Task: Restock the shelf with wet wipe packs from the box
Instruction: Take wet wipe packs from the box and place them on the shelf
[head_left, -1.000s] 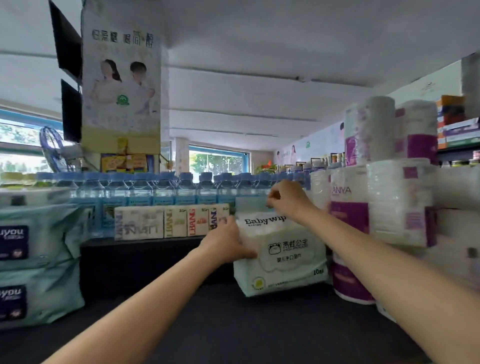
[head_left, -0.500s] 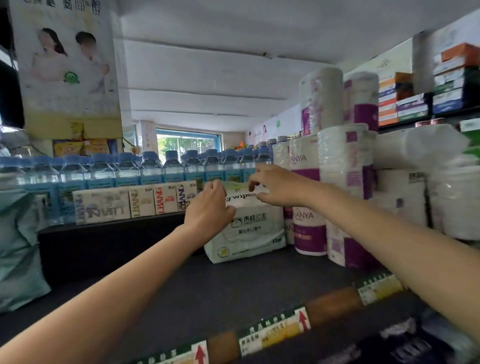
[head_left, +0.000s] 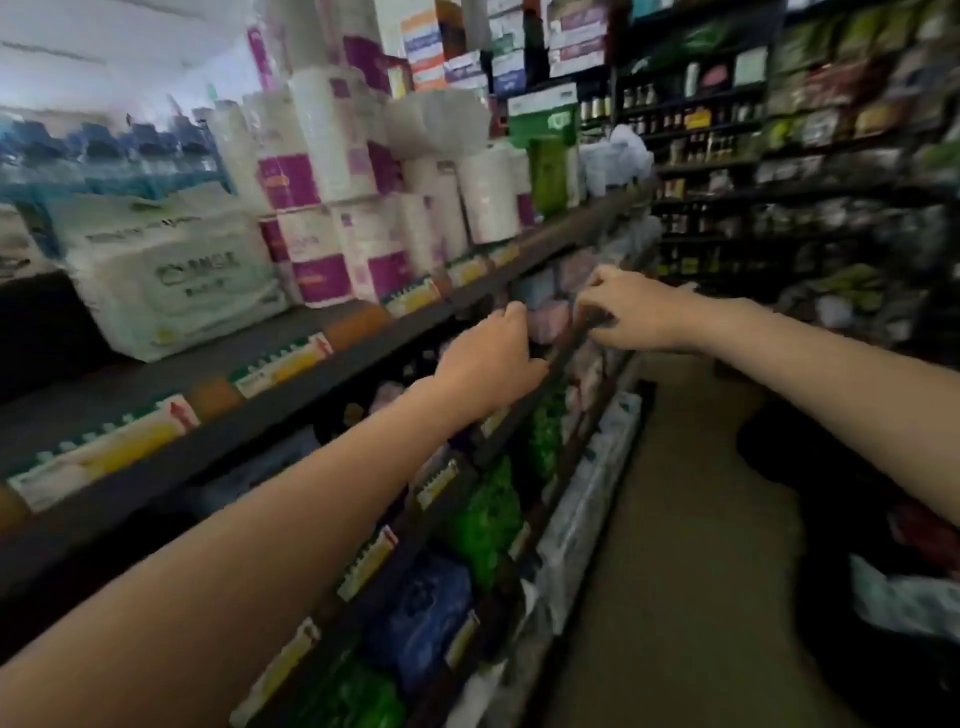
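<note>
One wet wipe pack (head_left: 171, 270) is seen standing on the shelf (head_left: 291, 332) at the left of the frame, while the left hand (head_left: 488, 364) and right hand (head_left: 631, 312), fingers loosely curled and empty, are held mid-frame, so further packs are judged left to fetch, the box being unseen.

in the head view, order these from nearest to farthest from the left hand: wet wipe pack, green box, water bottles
From the left hand:
1. Wet wipe pack, on the top shelf, up and to its left.
2. Green box, farther along the same shelf, above it.
3. Water bottles, far left, behind the pack.
</note>
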